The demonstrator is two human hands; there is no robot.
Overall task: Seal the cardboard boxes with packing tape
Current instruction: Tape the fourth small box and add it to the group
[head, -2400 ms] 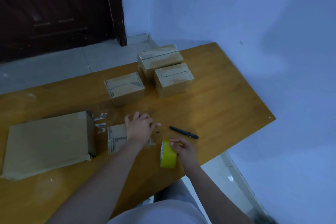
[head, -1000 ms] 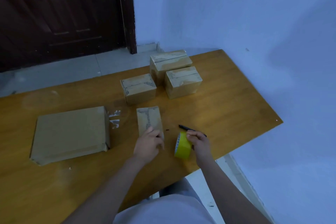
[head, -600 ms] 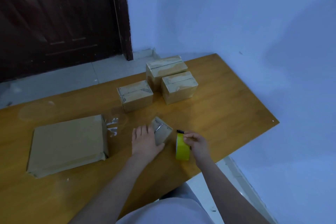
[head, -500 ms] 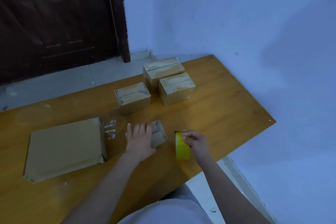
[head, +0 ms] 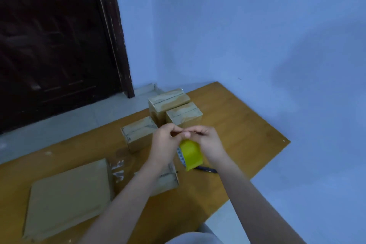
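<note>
At frame centre, the yellow tape roll (head: 190, 154) is gripped by the right hand (head: 210, 143), raised above the small cardboard box (head: 167, 180). Its thin, clingy, easily creased free end appears pinched by the left hand (head: 166, 142); it is best held at its edges.

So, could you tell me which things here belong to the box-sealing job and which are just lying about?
In use:
- yellow tape roll, held up in both hands: left hand, right hand
- small box under the left forearm
- three small boxes behind

Lying about:
- black pen
- large flat carton
- clear tape scraps
</note>
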